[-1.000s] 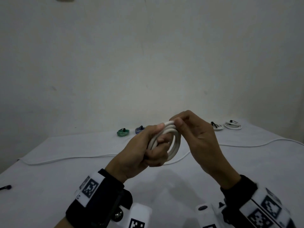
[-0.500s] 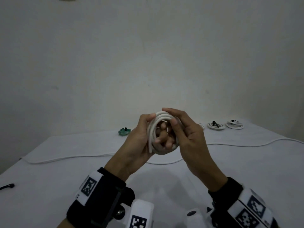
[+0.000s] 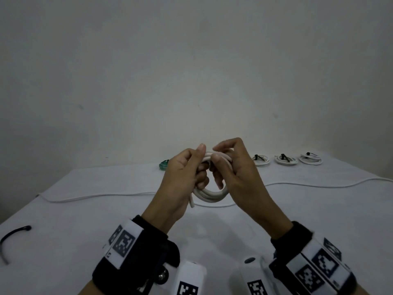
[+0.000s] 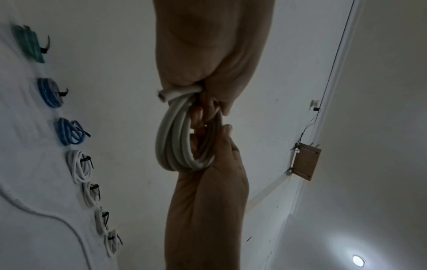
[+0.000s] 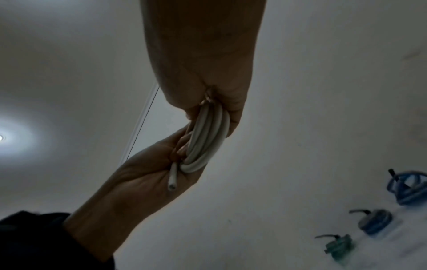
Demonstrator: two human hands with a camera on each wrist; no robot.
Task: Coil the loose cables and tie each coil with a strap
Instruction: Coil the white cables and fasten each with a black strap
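Note:
A white cable coil of several loops hangs in the air above the table, held between both hands. My left hand grips its left side, thumb on top, and a short cut end pokes out below the palm. My right hand curls its fingers through the coil's right side. The coil shows edge-on in the left wrist view, and again edge-on as the coil in the right wrist view, with the cut end lying against the left palm. No strap is on it.
A long loose white cable runs across the table behind the hands. Tied white coils, blue coils and a green coil line the far edge. A black strap lies at the near left.
Both hands have turned the coil from upright toward flatter and lowered it slightly; the right fingers have shifted from the top rim to hooking through its right side. The cut end now hangs below the left palm.

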